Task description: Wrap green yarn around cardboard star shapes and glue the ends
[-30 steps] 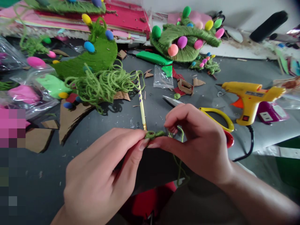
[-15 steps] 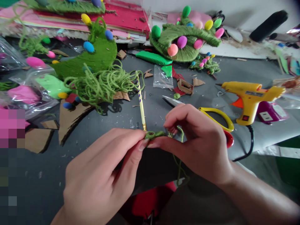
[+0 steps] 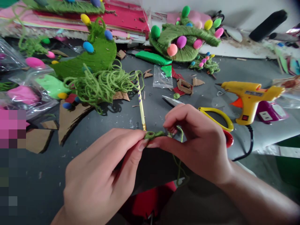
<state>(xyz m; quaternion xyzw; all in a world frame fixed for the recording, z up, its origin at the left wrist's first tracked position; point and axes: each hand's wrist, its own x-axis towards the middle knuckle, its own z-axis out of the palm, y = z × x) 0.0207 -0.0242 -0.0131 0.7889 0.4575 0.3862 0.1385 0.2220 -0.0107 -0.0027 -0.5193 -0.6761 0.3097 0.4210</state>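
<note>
A small green yarn-wrapped piece (image 3: 154, 135) is held low over the table's front edge. My left hand (image 3: 100, 172) pinches its left end between thumb and fingers. The thumb of my right hand (image 3: 199, 143) presses against the piece from below, with the fingers curled above it. A loose green strand (image 3: 180, 165) hangs down beside my right thumb. Just beyond the piece lies a patterned pencil (image 3: 141, 107). Scissors (image 3: 217, 117) with yellow and red handles are partly hidden behind my right hand.
A yellow glue gun (image 3: 250, 97) stands at the right, its cord running toward the front. Tangled green yarn (image 3: 103, 84) and cardboard scraps (image 3: 70, 117) lie at left. Green wrapped shapes with coloured balls (image 3: 185, 43) and a green cutter (image 3: 153, 57) lie farther back.
</note>
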